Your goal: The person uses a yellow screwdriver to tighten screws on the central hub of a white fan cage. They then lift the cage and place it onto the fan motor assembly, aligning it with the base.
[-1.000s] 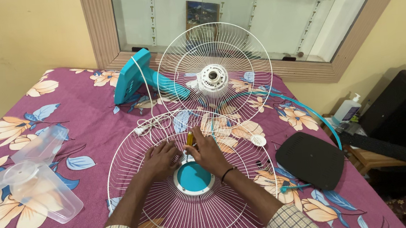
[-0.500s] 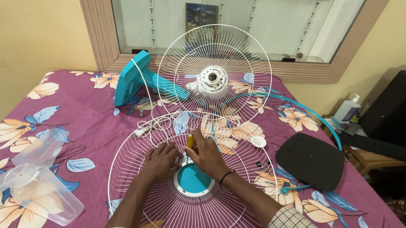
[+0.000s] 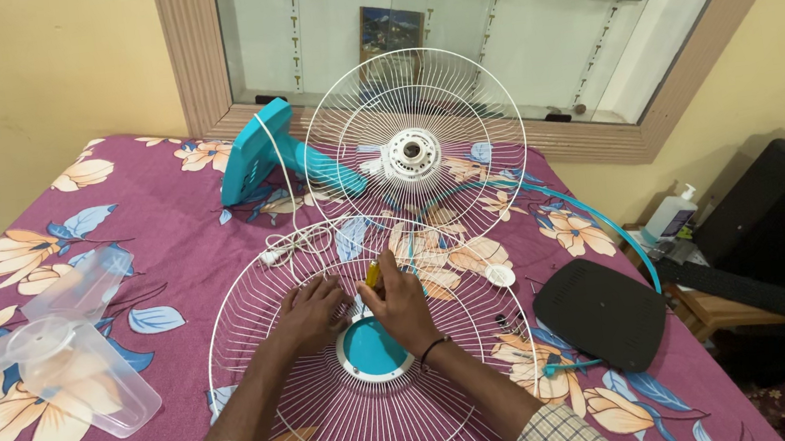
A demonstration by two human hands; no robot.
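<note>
The fingers of the right hand are curled narrowly around a small tool with a yellow handle, its tip hidden behind the knuckles. The fingers of the left hand are bent and pressed onto thin white wires, holding nothing that can be lifted; whether they pinch a wire cannot be told. Both hands rest on the front fan guard, a round, shallow dome of fine white radial wires lying flat, just above its smooth teal centre disc ringed in white plastic. A dark band circles the right wrist; both sleeves are of checked cloth.

The guard lies on a purple bedsheet printed with peach flowers and blue leaves. Beyond the guard, away from the person, stands the rear fan guard, a like wire disc tilted upright with a white ribbed hub. Left of that hub lies the teal plastic fan body, with a white cord looped toward the front guard. Well left of the front guard rests a translucent three-lobed fan blade. To the right of the guard lie a matt black rounded base plate, a thin teal rim ring and a small white cap.
</note>
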